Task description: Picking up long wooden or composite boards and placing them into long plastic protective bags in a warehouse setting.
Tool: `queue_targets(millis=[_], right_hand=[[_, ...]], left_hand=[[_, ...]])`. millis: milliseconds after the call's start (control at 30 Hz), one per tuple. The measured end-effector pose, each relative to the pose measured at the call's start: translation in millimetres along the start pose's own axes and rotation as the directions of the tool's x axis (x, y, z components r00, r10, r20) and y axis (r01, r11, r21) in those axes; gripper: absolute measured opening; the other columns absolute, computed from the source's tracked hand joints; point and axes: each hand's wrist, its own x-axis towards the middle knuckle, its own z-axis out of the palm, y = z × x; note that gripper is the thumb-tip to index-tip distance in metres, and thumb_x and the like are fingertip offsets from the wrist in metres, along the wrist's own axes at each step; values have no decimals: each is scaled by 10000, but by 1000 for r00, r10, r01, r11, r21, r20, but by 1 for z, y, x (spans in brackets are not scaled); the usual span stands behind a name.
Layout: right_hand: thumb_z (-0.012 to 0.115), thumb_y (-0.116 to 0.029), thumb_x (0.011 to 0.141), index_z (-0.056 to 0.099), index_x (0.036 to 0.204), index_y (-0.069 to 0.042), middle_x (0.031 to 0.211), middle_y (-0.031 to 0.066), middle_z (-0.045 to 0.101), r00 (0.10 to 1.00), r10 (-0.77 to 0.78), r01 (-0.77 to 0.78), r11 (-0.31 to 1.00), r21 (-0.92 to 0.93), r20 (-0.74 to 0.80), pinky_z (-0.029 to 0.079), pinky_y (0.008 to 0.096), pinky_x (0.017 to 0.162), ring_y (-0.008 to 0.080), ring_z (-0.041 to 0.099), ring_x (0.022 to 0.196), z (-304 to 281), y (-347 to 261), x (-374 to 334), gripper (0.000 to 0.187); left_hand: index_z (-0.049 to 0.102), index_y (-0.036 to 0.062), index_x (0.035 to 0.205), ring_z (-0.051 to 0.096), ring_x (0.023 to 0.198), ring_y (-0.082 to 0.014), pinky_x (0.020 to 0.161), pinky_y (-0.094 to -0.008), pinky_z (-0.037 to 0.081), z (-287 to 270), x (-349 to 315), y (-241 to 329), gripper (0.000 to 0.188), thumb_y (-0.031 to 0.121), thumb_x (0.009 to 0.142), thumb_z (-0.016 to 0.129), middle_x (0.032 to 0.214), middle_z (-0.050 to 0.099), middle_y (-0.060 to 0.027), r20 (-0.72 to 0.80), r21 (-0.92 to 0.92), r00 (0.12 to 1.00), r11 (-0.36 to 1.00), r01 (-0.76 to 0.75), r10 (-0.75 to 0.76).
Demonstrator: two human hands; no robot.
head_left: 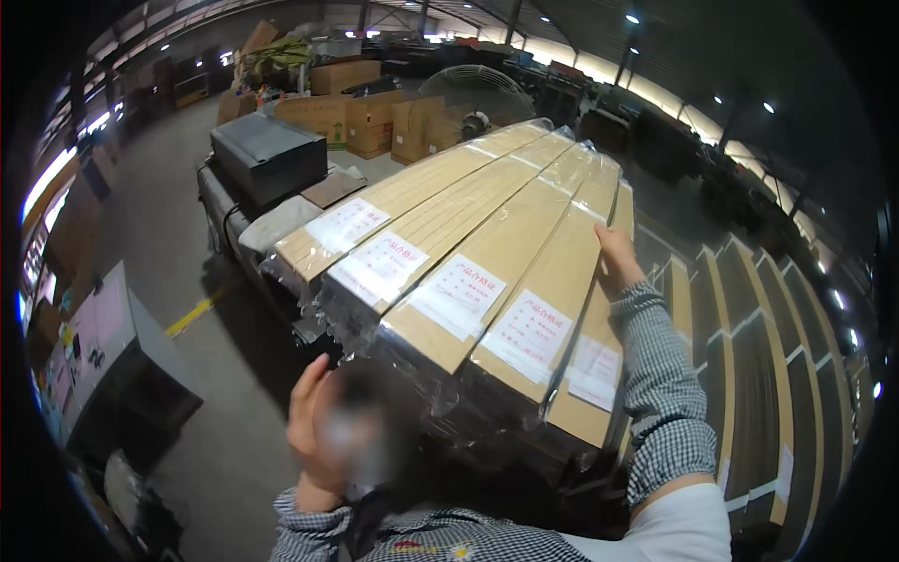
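Observation:
Several long, tan, board-like packages (468,201) lie side by side in front of me, wrapped in clear plastic, with white labels (529,334) in red print at their near ends. My right hand (618,255) grips the rightmost package (585,405) partway along its length, its thumb side up and its other fingers partly hidden. At lower left, my left hand (311,436) is raised near the packages' near left corner. Some of its fingers point upward. A round blurred patch (365,426) covers the rest, so what it holds, if anything, cannot be made out.
More long dark packages with tan edges (763,375) stand stacked to the right. A black box (269,155) sits on a cart at the far left, with cardboard boxes (370,122) and a wire-caged fan (476,124) behind. A desk with papers (112,328) stands left, near a yellow floor line (195,314).

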Motion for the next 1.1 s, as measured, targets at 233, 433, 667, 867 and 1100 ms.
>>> queue_targets(millis=[233, 433, 667, 867, 1100], right_hand=[[593, -382, 958, 577, 1278, -36, 1184, 130, 650, 786, -448, 263, 866, -426, -425, 484, 405, 908, 274, 610, 1049, -53, 13, -72, 472], [577, -407, 969, 549, 1319, -59, 1259, 103, 631, 962, 267, -236, 698, 676, 60, 541, 334, 875, 205, 637, 1086, -28, 35, -165, 494], [543, -398, 983, 527, 1353, -44, 1258, 117, 637, 925, 264, -360, 387, 849, 272, 556, 370, 899, 235, 658, 1066, -18, -18, -187, 513], [526, -352, 1010, 517, 1369, -46, 1299, 80, 594, 842, 534, -374, 676, 635, -73, 486, 321, 971, 174, 590, 1135, -39, 56, -204, 472], [466, -291, 1029, 193, 1551, -71, 1587, 84, 271, 910, 413, -371, 777, 508, 34, 266, 332, 1157, 196, 281, 1439, -5, -12, -187, 629]], left_hand=[[653, 3, 1121, 592, 1149, -405, 982, -435, 477, 70, 56, -24, 419, 256, 816, 786, 1343, 528, -293, 121, -155, 969, 969, -194, 213], [602, 34, 1151, 573, 1014, -168, 872, -327, 455, -46, 123, -200, 405, 381, 984, 480, 1194, 601, -134, -130, -454, 823, 771, 446, -553], [623, 14, 1114, 303, 508, 9, 481, -160, 248, 23, 229, -244, 572, 534, 997, 415, 1067, 664, -100, 398, -532, 874, 706, 468, -280], [553, -24, 1330, 599, 1109, -227, 899, -336, 483, 52, 262, -184, 603, 458, 969, 513, 1262, 617, -165, 718, -531, 695, 619, 579, -34], [405, -128, 1403, 498, 1270, -271, 1066, -358, 376, 74, 264, -207, 901, 620, 914, 518, 1377, 522, -216, 854, -401, 520, 658, 638, 16]])
